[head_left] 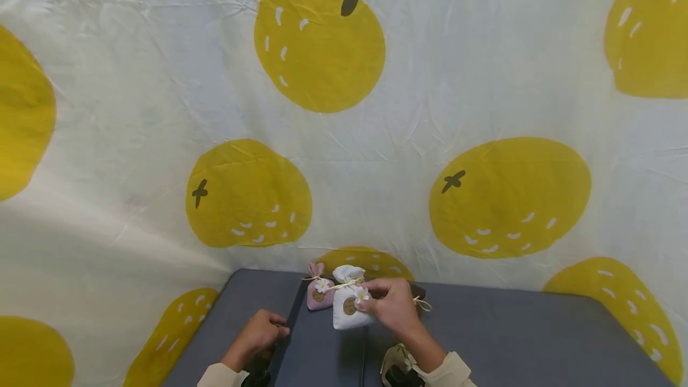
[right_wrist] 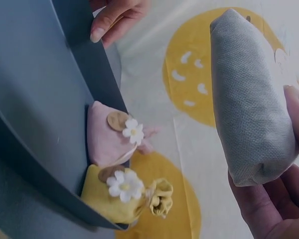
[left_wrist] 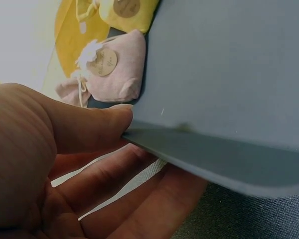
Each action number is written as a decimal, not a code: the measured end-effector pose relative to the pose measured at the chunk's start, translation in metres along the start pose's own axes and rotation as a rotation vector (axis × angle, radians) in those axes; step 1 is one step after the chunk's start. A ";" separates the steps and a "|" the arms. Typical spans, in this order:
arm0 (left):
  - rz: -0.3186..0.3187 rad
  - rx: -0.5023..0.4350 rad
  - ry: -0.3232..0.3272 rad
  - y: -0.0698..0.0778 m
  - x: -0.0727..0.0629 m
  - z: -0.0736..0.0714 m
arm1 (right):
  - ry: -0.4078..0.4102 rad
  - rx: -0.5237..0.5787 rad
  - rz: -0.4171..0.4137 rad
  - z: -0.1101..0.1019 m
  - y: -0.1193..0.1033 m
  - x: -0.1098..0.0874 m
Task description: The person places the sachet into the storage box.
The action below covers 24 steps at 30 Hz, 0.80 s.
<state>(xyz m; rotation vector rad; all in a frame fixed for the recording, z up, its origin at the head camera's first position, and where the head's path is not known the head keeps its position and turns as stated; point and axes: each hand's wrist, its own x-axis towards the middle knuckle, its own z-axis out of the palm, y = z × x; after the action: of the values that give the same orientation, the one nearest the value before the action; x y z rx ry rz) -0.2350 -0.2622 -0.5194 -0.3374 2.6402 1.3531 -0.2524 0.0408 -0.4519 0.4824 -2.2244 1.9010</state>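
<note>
A pale cloth (head_left: 408,118) printed with big yellow fruits (head_left: 319,46) is filling most of the head view, hanging behind a dark grey table (head_left: 494,339). On the table a grey, low-walled tray (head_left: 322,345) is lying. The right hand (head_left: 395,306) is holding a white bag (head_left: 340,314) between thumb and fingers, narrowed to the bag's thickness; the bag is hovering upright above the tray. The left hand (head_left: 260,336) is pinching the tray's left wall, thumb on one side and fingers on the other. Inside the tray, at its far end, a pink bag (head_left: 326,301) and a yellow bag (right_wrist: 109,199) are lying side by side. Outside it, a beige bag (head_left: 396,355) is sitting beside the right wrist, and a brown bag (head_left: 417,291) is showing partly behind the right hand. A small white flower (head_left: 362,295) and a round brown tag (head_left: 350,306) are decorating the white bag.
</note>
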 end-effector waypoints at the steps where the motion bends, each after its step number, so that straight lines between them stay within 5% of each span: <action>1: 0.001 -0.002 0.001 0.000 0.000 0.000 | 0.000 -0.001 -0.008 0.002 -0.001 0.001; 24: 0.040 -0.029 -0.003 -0.003 -0.002 -0.001 | -0.029 0.023 -0.057 0.028 -0.006 0.011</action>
<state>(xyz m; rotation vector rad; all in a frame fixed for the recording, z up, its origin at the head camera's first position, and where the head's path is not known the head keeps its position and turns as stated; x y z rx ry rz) -0.2327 -0.2644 -0.5209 -0.2874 2.6411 1.4046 -0.2580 0.0114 -0.4472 0.5747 -2.1844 1.9048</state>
